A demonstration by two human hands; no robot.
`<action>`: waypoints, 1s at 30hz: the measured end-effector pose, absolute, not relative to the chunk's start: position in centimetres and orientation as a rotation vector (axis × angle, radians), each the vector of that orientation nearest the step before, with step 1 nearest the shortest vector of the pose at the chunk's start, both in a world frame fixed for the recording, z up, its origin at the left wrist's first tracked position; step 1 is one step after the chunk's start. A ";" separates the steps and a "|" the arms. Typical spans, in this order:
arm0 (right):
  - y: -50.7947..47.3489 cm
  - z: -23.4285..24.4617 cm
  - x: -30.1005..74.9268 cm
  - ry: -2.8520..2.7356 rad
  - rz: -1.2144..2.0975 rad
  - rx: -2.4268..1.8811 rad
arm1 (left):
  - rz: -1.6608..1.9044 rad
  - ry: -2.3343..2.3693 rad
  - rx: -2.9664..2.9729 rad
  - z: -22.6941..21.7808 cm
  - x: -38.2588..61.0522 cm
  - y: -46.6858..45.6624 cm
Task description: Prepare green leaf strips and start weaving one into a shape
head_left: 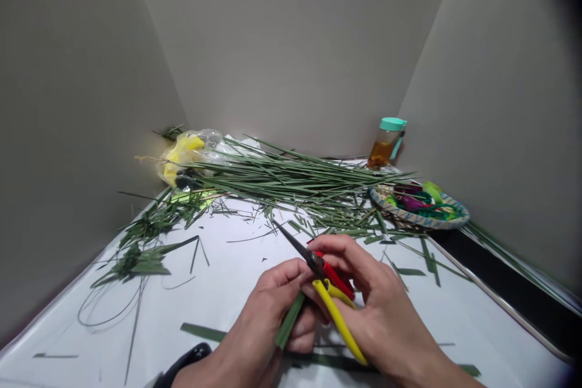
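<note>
Blades of the scissors (318, 267) lie shut, pointing away-left, with the handles wrapped in the right hand (382, 315). Just beneath them, the left hand (268, 315) pinches 1 leaf strip (287, 324), which slants down-left.

1. A single camera sits on the person's head and looks forward and down across the white counter (227, 291).
2. It is close to the work: the left hand (268, 315) and right hand (382, 309) fill the lower middle of the frame, and the bottom edge cuts off the wrists.
3. It faces the grey back wall (295, 42) almost squarely, with a side wall running in from each edge.
4. The counter's far end, with the heap of green leaf strips (295, 179) and a teal-capped bottle (386, 142), sits at mid-height, well beyond the hands.
5. The lens is wide, so the wall corners lean outward and the top right corner darkens.
</note>
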State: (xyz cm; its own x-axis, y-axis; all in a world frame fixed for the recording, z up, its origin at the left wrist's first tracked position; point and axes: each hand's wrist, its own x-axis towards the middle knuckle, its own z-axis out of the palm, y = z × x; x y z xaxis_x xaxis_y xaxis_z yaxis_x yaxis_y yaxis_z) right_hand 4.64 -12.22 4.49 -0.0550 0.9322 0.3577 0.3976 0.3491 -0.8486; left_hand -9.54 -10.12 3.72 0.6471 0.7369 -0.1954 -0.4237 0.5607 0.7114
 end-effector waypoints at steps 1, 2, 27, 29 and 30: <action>-12.2 4.5 4.7 -1.659 0.676 -1.215 | 0.721 0.532 0.684 3.7 -9.5 -10.2; -12.2 4.7 4.8 -1.679 0.670 -1.219 | 0.723 0.562 0.698 3.7 -9.6 -10.2; -10.2 4.1 5.7 -1.275 1.130 -1.117 | 0.735 0.592 0.813 4.1 -10.3 -10.3; -10.0 4.1 5.8 -1.269 1.186 -1.120 | 0.737 0.612 0.834 4.0 -10.4 -10.4; -10.0 4.1 5.9 -1.269 1.236 -1.121 | 0.737 0.623 0.842 4.0 -10.4 -10.4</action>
State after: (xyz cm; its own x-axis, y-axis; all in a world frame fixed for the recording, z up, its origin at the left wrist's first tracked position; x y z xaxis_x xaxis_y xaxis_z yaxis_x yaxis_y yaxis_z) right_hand 5.89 -9.97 4.13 -0.0720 0.9961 0.0504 -0.0242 0.0488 -0.9985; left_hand -10.38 -10.40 4.01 0.5944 0.7800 -0.1957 -0.3232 0.4546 0.8300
